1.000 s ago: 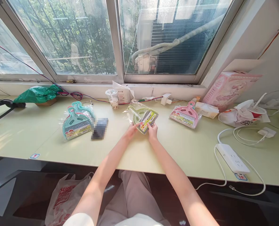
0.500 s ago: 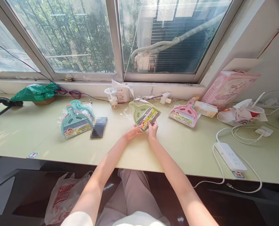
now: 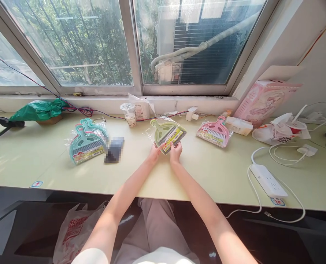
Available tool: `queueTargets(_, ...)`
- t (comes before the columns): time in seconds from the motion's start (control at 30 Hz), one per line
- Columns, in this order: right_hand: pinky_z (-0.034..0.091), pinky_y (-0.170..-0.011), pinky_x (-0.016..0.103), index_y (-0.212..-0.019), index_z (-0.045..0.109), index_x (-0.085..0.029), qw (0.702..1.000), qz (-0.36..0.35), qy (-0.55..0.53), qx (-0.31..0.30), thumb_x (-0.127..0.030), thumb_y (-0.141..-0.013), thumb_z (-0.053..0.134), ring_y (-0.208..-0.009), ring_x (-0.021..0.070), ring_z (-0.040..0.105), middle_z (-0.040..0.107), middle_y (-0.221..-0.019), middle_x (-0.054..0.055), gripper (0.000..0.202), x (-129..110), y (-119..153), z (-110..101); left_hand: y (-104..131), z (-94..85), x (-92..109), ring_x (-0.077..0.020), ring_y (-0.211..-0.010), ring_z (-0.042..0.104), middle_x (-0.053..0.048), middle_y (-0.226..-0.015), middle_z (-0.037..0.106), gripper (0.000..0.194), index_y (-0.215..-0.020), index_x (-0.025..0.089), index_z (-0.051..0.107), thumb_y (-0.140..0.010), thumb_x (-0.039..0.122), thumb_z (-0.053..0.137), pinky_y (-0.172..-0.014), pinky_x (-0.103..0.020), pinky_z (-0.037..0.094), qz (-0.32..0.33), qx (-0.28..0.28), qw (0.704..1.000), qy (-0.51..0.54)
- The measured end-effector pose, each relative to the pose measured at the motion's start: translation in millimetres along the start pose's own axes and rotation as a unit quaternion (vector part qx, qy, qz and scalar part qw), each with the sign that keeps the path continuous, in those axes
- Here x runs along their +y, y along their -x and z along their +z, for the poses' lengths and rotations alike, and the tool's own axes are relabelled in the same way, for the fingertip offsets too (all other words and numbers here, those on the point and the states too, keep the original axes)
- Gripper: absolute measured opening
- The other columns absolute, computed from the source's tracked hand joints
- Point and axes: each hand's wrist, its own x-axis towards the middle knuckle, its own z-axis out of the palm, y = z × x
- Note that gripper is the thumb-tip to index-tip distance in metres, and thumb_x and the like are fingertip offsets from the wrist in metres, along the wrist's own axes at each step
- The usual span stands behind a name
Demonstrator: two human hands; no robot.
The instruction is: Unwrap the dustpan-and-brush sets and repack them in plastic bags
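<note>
A green dustpan and brush set [image 3: 163, 136], with a printed label and clear wrapping, is held at the middle of the table. My left hand [image 3: 155, 152] grips its lower left edge, and my right hand [image 3: 176, 151] is closed on its lower edge with the thumb on top. Its handle points away from me, up and left. To the left lie teal dustpan sets [image 3: 86, 141] in clear plastic, partly overlapping, with some pink showing between them. A pink dustpan set [image 3: 214, 132] lies to the right.
Beside the teal sets is a blurred dark item [image 3: 114, 149]. A drink cup [image 3: 129, 116] stands near the window. On the right are a tissue pack [image 3: 238, 125], a pink box [image 3: 266, 101] and a white power strip [image 3: 267, 180] with loose cables. A green bag [image 3: 39, 109] lies far left.
Both hands still hold the green dustpan set, which has straightened slightly with the brush lying more squarely over the pan. My left fingers have shifted along the edge. The camera view has moved slightly.
</note>
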Motion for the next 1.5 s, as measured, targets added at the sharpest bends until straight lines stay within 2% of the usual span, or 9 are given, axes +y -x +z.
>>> queueTargets(0.23,0.049,-0.085,0.030,-0.102,0.054,-0.020,0.999,0.004,0.020,0.047,-0.034,-0.078,0.056,-0.089,0.0186,0.065,0.069,-0.101,0.010,0.028,-0.2,-4.4,-2.4,5.0,18.4,-17.6,-0.0283,-0.129,0.050,-0.014,-0.138,0.054,0.085,-0.137,0.022,0.038,-0.066,0.032,0.083,-0.107,-0.044,0.042,-0.021,0.025,0.999,-0.033)
queueTargets(0.5,0.048,-0.087,0.030,-0.106,0.051,-0.021,0.999,0.001,0.036,0.025,-0.037,-0.080,0.053,-0.093,0.0185,0.063,0.067,-0.106,0.010,0.030,0.5,2.1,0.8,6.6,18.9,-17.4,-0.0285,-0.134,0.045,-0.020,-0.155,0.025,0.119,-0.153,0.025,-0.011,-0.073,0.032,0.077,-0.109,-0.040,0.040,0.159,0.179,0.927,-0.290)
queueTargets(0.63,0.048,-0.086,0.029,-0.109,0.051,-0.020,0.999,-0.016,0.036,0.037,-0.039,-0.080,0.049,-0.095,0.0184,0.064,0.065,-0.109,0.012,0.035,-0.3,1.4,-0.5,14.9,23.3,-8.6,-0.0323,-0.149,-0.002,-0.011,-0.162,-0.003,0.085,-0.152,0.029,0.021,-0.081,0.025,0.067,-0.118,-0.056,0.015,0.264,0.161,0.812,-0.495)
queueTargets(0.73,0.049,-0.086,0.029,-0.110,0.051,-0.019,0.999,-0.012,0.010,0.043,-0.038,-0.079,0.049,-0.096,0.0180,0.064,0.065,-0.110,0.013,0.036,-1.0,1.1,-1.3,19.4,29.1,-1.4,-0.0304,-0.148,-0.008,-0.003,-0.161,0.014,0.049,-0.133,0.033,0.054,-0.087,0.017,0.057,-0.114,-0.064,-0.008,0.298,0.082,0.757,-0.576)
queueTargets(0.87,0.049,-0.085,0.029,-0.108,0.050,-0.020,0.999,-0.011,0.007,0.039,-0.039,-0.079,0.050,-0.095,0.0179,0.064,0.065,-0.109,0.012,0.035,-1.4,2.3,-1.5,19.8,36.3,-0.5,-0.0295,-0.149,0.009,-0.004,-0.150,0.042,0.031,-0.113,0.031,0.067,-0.090,0.017,0.051,-0.112,-0.063,-0.017,0.308,-0.002,0.775,-0.552)
queueTargets(1.1,0.049,-0.085,0.030,-0.104,0.050,-0.021,0.999,-0.002,0.005,0.049,-0.035,-0.078,0.052,-0.092,0.0177,0.064,0.066,-0.109,0.012,0.030,-0.8,0.7,-1.5,14.4,26.2,-5.5,-0.0281,-0.148,0.012,-0.010,-0.148,0.044,0.037,-0.122,0.021,0.063,-0.089,0.022,0.047,-0.119,-0.055,0.002,0.266,-0.046,0.824,-0.498)
queueTargets(1.3,0.050,-0.086,0.031,-0.101,0.052,-0.020,0.998,0.006,-0.007,0.054,-0.031,-0.076,0.055,-0.090,0.0182,0.065,0.067,-0.106,0.012,0.027,4.3,-3.6,-4.2,15.1,20.6,-10.0,-0.0242,-0.147,0.019,-0.014,-0.146,0.047,0.044,-0.132,0.016,0.056,-0.093,0.023,0.039,-0.121,-0.046,0.011,0.265,-0.151,0.795,-0.524)
queueTargets(1.37,0.051,-0.085,0.032,-0.102,0.052,-0.019,0.998,0.009,-0.029,0.050,-0.035,-0.076,0.057,-0.092,0.0190,0.065,0.068,-0.105,0.012,0.030,7.3,-6.0,-5.2,16.3,23.4,-9.4,-0.0248,-0.149,0.010,-0.011,-0.154,0.035,0.047,-0.139,0.021,0.048,-0.093,0.031,0.044,-0.121,-0.049,0.003,0.284,-0.102,0.798,-0.522)
queueTargets(1.5,0.051,-0.088,0.034,-0.105,0.053,-0.019,0.995,0.015,-0.085,0.051,-0.038,-0.075,0.061,-0.099,0.0201,0.064,0.067,-0.111,0.012,0.036,11.9,-11.2,-4.1,10.6,23.4,-0.6,-0.0262,-0.150,0.002,-0.008,-0.163,0.003,0.081,-0.152,0.029,0.018,-0.086,0.047,0.061,-0.120,-0.047,0.013,0.265,0.170,0.885,-0.343)
